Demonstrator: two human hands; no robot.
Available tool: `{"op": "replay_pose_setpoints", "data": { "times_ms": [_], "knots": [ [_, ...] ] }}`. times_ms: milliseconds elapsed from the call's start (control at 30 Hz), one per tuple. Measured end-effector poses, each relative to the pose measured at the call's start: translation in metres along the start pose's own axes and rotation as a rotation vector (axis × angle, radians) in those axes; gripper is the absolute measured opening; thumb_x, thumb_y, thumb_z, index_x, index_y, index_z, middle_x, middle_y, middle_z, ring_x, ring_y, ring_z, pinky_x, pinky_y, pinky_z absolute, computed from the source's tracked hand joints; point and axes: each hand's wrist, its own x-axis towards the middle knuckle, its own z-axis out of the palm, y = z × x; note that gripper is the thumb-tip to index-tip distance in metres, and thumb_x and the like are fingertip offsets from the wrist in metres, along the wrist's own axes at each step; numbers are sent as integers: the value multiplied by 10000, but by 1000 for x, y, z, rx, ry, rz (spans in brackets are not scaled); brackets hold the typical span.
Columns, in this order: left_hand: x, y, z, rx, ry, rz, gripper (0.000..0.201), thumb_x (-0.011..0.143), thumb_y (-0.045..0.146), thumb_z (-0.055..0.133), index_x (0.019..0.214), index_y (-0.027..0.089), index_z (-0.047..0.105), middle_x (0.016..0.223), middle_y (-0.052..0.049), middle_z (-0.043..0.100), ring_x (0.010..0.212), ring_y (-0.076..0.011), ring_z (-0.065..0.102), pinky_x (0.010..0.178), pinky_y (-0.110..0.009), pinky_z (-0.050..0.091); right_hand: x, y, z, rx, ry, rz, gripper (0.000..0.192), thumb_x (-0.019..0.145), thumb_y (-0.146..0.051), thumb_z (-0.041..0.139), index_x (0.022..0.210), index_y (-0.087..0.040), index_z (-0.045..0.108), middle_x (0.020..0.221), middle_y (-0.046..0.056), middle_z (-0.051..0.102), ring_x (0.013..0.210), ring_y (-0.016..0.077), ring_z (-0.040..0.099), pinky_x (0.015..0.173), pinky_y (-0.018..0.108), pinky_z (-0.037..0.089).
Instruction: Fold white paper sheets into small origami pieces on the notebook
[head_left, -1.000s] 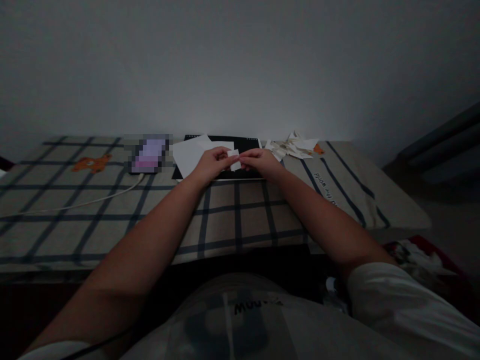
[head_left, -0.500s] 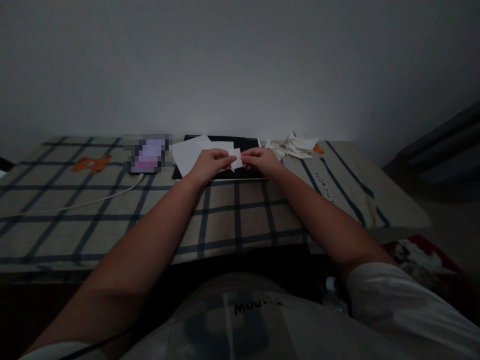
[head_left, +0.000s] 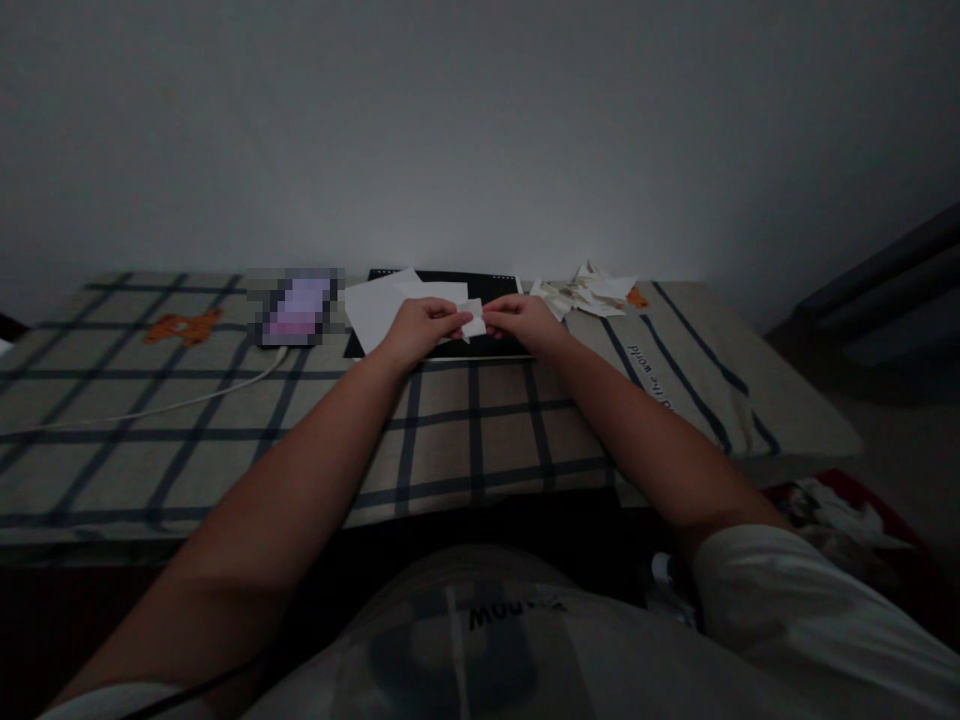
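Between my two hands is a small piece of white paper (head_left: 473,318), slightly creased. My left hand (head_left: 422,328) pinches its left side between thumb and fingers. On its right side, the fingertips of my right hand (head_left: 529,320) are closed on the edge. Below the hands lies a black sheet or board (head_left: 495,290) with a row of small holes along its far edge. White paper sheets (head_left: 373,308) rest partly on it, left of and behind my left hand. Folded white paper pieces (head_left: 589,292) are heaped just beyond my right hand.
A checked cloth (head_left: 442,430) covers the table against the wall. At the left are a phone (head_left: 298,308) with a white cable (head_left: 217,397) and an orange bear-shaped patch (head_left: 184,327). A red container (head_left: 840,490) with paper scraps stands low at the right.
The small paper has tilted slightly between my fingers. Both hands stay in almost the same place, and everything else lies as before.
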Motion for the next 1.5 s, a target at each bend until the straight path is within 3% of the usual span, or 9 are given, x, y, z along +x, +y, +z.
{"op": "replay_pose_setpoints", "data": {
  "times_ms": [233, 500, 667, 867, 1067, 1233, 1500],
  "knots": [
    [0, 2, 0, -146, 42, -13, 368, 728, 444, 959, 855, 143, 789, 770, -49, 776, 752, -171, 739, 836, -324, 649, 1, -1, -1, -6, 13, 20, 128, 821, -228, 861, 884, -191, 757, 770, 0, 752, 660, 118, 638, 683, 263, 577],
    [-1, 3, 0, -54, 63, 49, 352, 767, 436, 927, 881, 132, 791, 811, -68, 797, 792, -197, 772, 833, -341, 667, -3, -6, 1, 12, 10, 44, 92, 842, -174, 846, 860, -195, 758, 758, 8, 750, 669, 129, 647, 704, 281, 584],
    [0, 2, 1, -34, 48, 18, 309, 712, 341, 959, 871, 130, 799, 838, -67, 806, 798, -196, 776, 860, -353, 673, -2, -6, 1, -3, 21, 48, 120, 846, -195, 857, 857, -193, 737, 731, -4, 723, 655, 122, 635, 689, 274, 578],
    [1, 1, 0, -103, 43, -24, 357, 666, 379, 1005, 816, 133, 794, 795, -66, 798, 771, -187, 766, 838, -342, 674, -4, -6, 3, -6, 17, 31, 136, 838, -201, 862, 850, -195, 727, 718, -7, 721, 647, 126, 630, 681, 276, 575],
    [1, 0, 0, -126, 24, -22, 347, 788, 452, 931, 824, 143, 777, 748, -53, 776, 740, -176, 762, 830, -331, 679, -4, -8, 2, 33, 18, 64, 116, 821, -131, 825, 804, -194, 729, 684, -16, 714, 606, 112, 602, 649, 251, 541],
    [1, 2, 1, -125, 49, -2, 296, 817, 402, 912, 849, 138, 783, 757, -49, 776, 736, -168, 759, 819, -315, 672, -2, -6, 3, 40, 20, 53, 114, 810, -147, 825, 820, -205, 727, 704, -20, 724, 617, 115, 606, 653, 255, 553],
    [0, 1, 0, -106, -66, -110, 340, 756, 424, 973, 823, 140, 798, 743, -76, 793, 699, -165, 746, 807, -321, 657, -3, -10, 2, 75, 55, 59, 123, 816, -144, 828, 809, -197, 717, 683, -33, 699, 627, 107, 611, 669, 243, 552]
  ]
}}
